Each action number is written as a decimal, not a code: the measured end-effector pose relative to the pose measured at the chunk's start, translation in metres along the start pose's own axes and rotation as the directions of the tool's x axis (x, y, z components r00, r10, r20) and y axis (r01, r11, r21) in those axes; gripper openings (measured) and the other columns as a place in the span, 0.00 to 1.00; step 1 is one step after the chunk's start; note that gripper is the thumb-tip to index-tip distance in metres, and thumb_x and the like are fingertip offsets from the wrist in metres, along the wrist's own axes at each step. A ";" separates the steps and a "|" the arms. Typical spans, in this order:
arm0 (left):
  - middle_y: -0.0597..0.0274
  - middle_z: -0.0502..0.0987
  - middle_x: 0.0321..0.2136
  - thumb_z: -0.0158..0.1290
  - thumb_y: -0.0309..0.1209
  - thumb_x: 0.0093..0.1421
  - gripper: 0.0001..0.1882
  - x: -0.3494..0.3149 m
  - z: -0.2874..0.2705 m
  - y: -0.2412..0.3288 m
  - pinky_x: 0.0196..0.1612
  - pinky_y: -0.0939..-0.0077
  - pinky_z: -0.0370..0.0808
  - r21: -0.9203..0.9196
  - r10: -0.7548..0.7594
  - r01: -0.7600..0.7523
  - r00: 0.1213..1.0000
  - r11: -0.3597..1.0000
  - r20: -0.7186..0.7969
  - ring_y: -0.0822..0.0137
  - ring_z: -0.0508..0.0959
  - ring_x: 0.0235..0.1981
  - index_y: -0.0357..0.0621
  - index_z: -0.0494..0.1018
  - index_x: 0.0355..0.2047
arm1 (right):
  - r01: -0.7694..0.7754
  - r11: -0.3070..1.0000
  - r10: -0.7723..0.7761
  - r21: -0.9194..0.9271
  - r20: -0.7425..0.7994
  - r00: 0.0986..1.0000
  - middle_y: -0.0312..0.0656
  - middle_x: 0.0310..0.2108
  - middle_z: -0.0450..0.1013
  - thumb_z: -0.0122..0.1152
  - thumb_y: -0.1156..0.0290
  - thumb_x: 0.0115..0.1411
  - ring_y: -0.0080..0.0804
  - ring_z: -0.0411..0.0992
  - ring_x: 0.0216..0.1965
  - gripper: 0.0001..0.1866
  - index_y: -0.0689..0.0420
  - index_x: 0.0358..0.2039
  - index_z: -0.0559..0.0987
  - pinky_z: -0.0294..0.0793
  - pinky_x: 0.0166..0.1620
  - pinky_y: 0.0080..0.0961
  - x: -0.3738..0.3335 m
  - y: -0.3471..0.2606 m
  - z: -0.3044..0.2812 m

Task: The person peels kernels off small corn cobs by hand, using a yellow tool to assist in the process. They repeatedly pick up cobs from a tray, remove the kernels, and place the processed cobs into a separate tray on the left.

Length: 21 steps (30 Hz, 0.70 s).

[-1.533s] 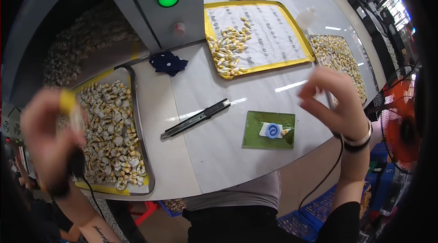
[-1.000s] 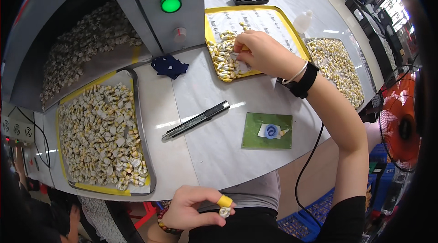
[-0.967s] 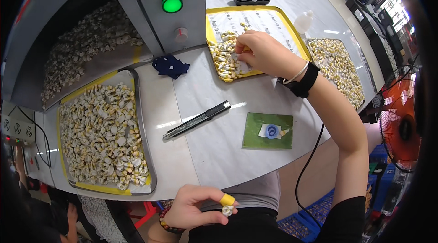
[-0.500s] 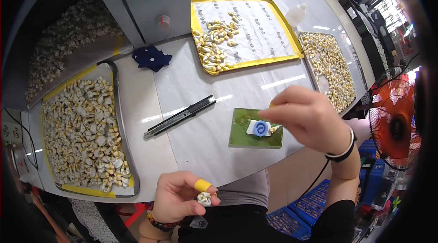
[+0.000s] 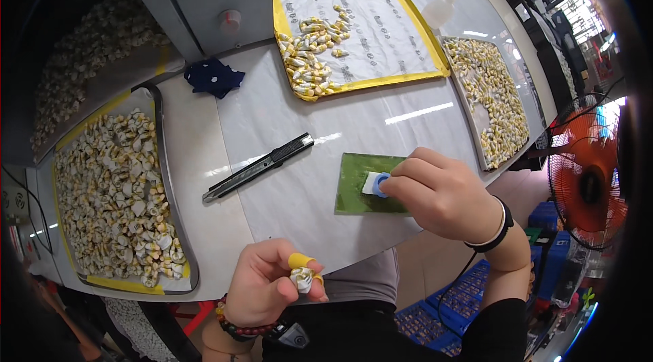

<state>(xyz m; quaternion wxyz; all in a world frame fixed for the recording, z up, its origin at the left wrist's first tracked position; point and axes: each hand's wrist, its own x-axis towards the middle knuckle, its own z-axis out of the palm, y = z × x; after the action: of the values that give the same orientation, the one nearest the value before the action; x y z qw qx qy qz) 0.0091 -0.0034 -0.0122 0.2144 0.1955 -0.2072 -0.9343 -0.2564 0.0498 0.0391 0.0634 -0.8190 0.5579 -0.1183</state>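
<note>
Between the thumb and fingers of my left hand [image 5: 269,273] is a small white-and-gold piece [image 5: 301,279], lumpy in shape. Yellow tape wraps a finger of that hand. My right hand [image 5: 442,195] is over a green square board [image 5: 354,185] near the table's front edge, its fingers drawn together at the side of a round blue cap [image 5: 379,185]. The cap sits on a white pad [image 5: 369,183] on the board. Whatever lies between the right fingertips is hidden.
A black utility knife [image 5: 258,166] lies left of the board. Trays of white-and-yellow pieces stand at the left [image 5: 194,263], the back [image 5: 381,85] and the right [image 5: 481,127]. A dark blue cloth [image 5: 212,78], a white bottle [image 5: 439,11] and an orange fan [image 5: 590,185] are around.
My right hand has come down from above the board to the blue cap, covering the small pale piece beside it. The left hand keeps its hold. The whole view has shifted slightly.
</note>
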 end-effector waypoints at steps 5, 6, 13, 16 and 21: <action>0.55 0.77 0.23 0.62 0.42 0.53 0.22 0.004 0.005 -0.001 0.30 0.69 0.76 -0.006 -0.115 0.115 0.993 0.993 0.026 0.64 0.76 0.27 0.34 0.71 0.35 | -0.048 0.986 0.081 0.157 -0.214 0.974 0.40 0.26 0.72 0.64 0.81 0.42 0.33 0.72 0.28 0.12 0.61 0.30 0.77 0.73 0.29 0.26 0.001 -0.011 -0.009; 0.55 0.77 0.25 0.61 0.40 0.54 0.22 0.005 0.003 -0.002 0.33 0.70 0.77 -0.045 -0.131 0.133 0.990 0.990 0.051 0.65 0.77 0.28 0.32 0.71 0.37 | 0.019 0.962 0.054 0.271 -0.259 0.964 0.41 0.27 0.73 0.65 0.81 0.41 0.33 0.72 0.27 0.12 0.62 0.31 0.78 0.73 0.29 0.25 0.003 -0.015 -0.011; 0.56 0.77 0.28 0.56 0.35 0.60 0.15 0.011 0.004 -0.005 0.37 0.74 0.76 -0.176 -0.224 0.261 0.953 0.949 0.205 0.69 0.78 0.30 0.32 0.69 0.37 | 0.354 0.802 -0.111 0.482 -0.462 0.880 0.44 0.28 0.73 0.64 0.79 0.46 0.34 0.73 0.27 0.11 0.68 0.32 0.78 0.75 0.30 0.23 0.018 -0.037 0.002; 0.57 0.77 0.28 0.54 0.34 0.61 0.13 0.012 0.005 -0.005 0.36 0.74 0.75 -0.191 -0.287 0.331 0.930 0.924 0.228 0.69 0.78 0.29 0.35 0.68 0.35 | 0.412 0.815 -0.206 0.408 -0.460 0.864 0.45 0.29 0.73 0.65 0.78 0.47 0.34 0.74 0.28 0.11 0.68 0.32 0.77 0.75 0.30 0.23 0.020 -0.035 0.001; 0.59 0.76 0.27 0.53 0.35 0.62 0.12 0.011 0.004 -0.006 0.35 0.75 0.73 -0.262 -0.342 0.406 0.904 0.876 0.258 0.70 0.77 0.28 0.36 0.68 0.35 | 0.501 0.810 -0.303 0.305 -0.513 0.803 0.44 0.29 0.72 0.67 0.75 0.49 0.33 0.74 0.28 0.11 0.68 0.31 0.77 0.75 0.28 0.21 0.026 -0.034 0.009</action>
<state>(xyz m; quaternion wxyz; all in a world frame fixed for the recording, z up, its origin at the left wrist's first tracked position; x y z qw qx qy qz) -0.0041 -0.0024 -0.0144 0.0345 0.0991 -0.0372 -0.9938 -0.2140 0.0384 0.0415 0.0856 -0.8375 0.3260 -0.4301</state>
